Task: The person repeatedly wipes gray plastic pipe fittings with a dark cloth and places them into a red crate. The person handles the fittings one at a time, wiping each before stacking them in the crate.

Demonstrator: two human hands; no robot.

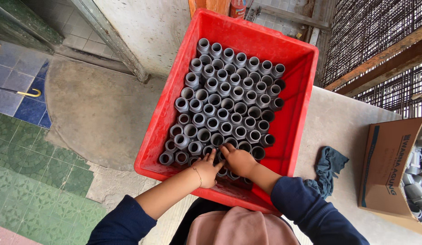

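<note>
A red plastic crate (pixel 296 113) sits on a pale concrete surface (pixel 342 122), its near end overhanging the edge toward the person. Inside it stand grey pipe fittings (pixel 227 102), short round sockets set upright with their open mouths facing up, packed side by side in neat rows that fill most of the crate's floor; a strip of bare red floor shows along the right wall.

Both hands are down in the near end of the crate, close together and almost touching each other. The left hand (pixel 206 169) lies with its fingers spread and stretched forward, the tips resting on the tops of the nearest fittings; a thin bracelet circles the wrist. The right hand (pixel 239 159) is curled palm down over the fittings just beside it, fingers bent; whether it actually grips one I cannot tell, since the hand covers what is under it. Dark blue sleeves are pushed up both forearms.

On the surface to the right of the crate lies a crumpled dark blue rag (pixel 329 164), and further right a cardboard box (pixel 387 168) holding more grey fittings. Below the surface, to the left, is patterned green and blue floor tile (pixel 24 154).
</note>
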